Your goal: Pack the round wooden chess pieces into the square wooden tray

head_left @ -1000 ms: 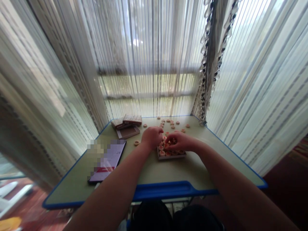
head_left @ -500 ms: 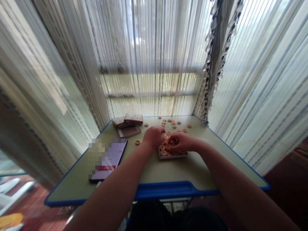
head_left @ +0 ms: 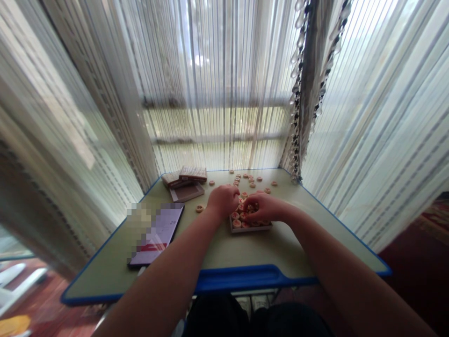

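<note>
A shallow open box stands on the table with round wooden xiangqi pieces packed inside, many with red characters. My left hand is at the box's left side, its fingers curled in; whatever they may hold is hidden. Over the right part of the box, my right hand reaches down with bent fingers closed on a xiangqi piece among the others. The hand covers part of the box. Beyond the box, several loose pieces lie scattered, and a single piece rests left of my left hand.
An empty box part and a closed box lie at the back left of the table. A tablet with a lit screen, partly blurred out, lies on the left. Curtains hang close behind the table.
The whole view has shifted slightly. Both hands stay at the box, with the right fingers moved only a little among the pieces.
</note>
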### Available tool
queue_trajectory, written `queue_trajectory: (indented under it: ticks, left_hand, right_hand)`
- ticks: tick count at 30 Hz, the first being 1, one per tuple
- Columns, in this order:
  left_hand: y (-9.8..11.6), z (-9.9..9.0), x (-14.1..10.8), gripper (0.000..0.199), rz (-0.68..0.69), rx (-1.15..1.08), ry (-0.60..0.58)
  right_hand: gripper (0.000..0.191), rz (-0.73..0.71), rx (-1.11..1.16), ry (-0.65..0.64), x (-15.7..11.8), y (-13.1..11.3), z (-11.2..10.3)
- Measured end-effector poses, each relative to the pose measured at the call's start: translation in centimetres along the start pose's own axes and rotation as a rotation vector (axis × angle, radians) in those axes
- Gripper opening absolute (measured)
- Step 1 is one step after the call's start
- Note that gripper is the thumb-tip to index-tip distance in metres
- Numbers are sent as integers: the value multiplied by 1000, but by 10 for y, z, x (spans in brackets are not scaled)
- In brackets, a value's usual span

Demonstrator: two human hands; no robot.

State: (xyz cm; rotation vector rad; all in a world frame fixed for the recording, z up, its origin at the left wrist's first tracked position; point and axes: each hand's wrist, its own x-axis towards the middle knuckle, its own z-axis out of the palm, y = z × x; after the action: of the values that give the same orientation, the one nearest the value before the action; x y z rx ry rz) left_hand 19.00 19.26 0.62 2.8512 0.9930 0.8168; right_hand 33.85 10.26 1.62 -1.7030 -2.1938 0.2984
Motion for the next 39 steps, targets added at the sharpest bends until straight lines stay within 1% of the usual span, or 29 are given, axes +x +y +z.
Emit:
queue_trajectory:
  ticks: [9,14,15,17,19,21,22,23,26,28,30,32,34,35,37,39]
  left_hand:
    - [-1,1,-1,28,13,4,19]
    - [0,1,0,29,-8,-35,18]
    - [-1,2,0,29,-38,-59,31]
    - [-7,4,2,29,-161,-138,94]
    - [-17,6,5,30,-350,-267,179]
    - [-30,9,9,34,-530,-430,216]
    - [-37,11,11,36,-606,-489,205]
    - [-43,12,13,37,-647,-508,199]
    - [-54,11,16,32,-664,-435,167]
    - [-55,9,16,31,-639,-324,104]
    - [-53,7,14,32,-596,-243,29]
    - [-48,7,11,31,-542,-183,-82]
    - [-41,6,8,32,-516,-65,-173]
    - [-37,5,6,35,-510,15,-200]
    - [-28,1,3,41,-505,129,-207]
    - [-22,-4,1,39,-480,147,-242]
  right_hand:
    - [22,2,37,-23,1,1,1]
    - [22,-35,49,-9,2,2,2]
    - [22,-31,53,-11,2,2,2]
    - [23,-6,68,-19,2,1,2]
    - [24,24,85,-22,1,0,2]
    - [24,41,106,-21,1,-2,1]
    - [24,38,116,-18,1,-2,0]
    - [24,29,125,-11,1,-2,0]
    - [25,5,135,50,2,4,-1]
    - [27,35,126,124,3,11,-2]
    - [28,91,104,220,5,18,-1]
    - [27,138,68,324,6,25,-1]
    - [25,169,16,400,7,31,-2]
    - [25,180,-11,423,7,34,-2]
    - [24,196,-55,444,7,37,-2]
    - [23,197,-88,449,7,38,-3]
